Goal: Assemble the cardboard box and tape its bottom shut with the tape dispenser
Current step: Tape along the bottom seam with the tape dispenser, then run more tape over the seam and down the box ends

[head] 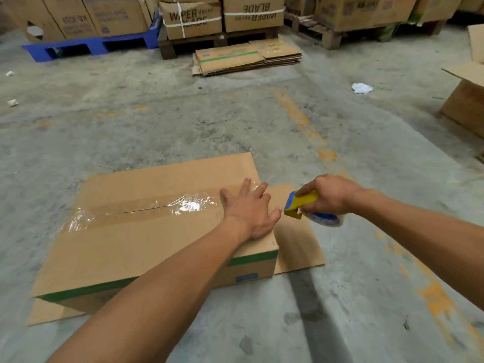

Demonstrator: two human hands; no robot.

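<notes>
Evidently late in the taping step. Cardboard box (pixel 146 247) sits bottom-up on the concrete floor (pixel 340 310), its lower flaps splayed flat beneath it at the near-left and right. Clear tape strip (pixel 146 209) runs along the centre seam from the left edge toward the right; it looks wrinkled and glossy in places, and a thin dark line of seam shows through mid-run. Left hand (pixel 248 212) lies flat, fingers spread apart, palm pressing the top near the box's right end, over the end of the strip. Right hand (pixel 331 195) is wrapped tight around the yellow handle of the tape dispenser (pixel 311 209), held just off the box's right edge above the splayed flap; whether tape is joined between roll and box, cannot tell. Judgement: the seam pass is laid and the hand-down is either smoothing the tail or anchoring it for the cut. Next move likely calls for a firm hold by the left hand while the dispenser tilts to bring its blade across the tape, then a press of the loose end down the side wall. In the background, a stack of flattened cartons (pixel 246 57) lies near the pallets.
</notes>
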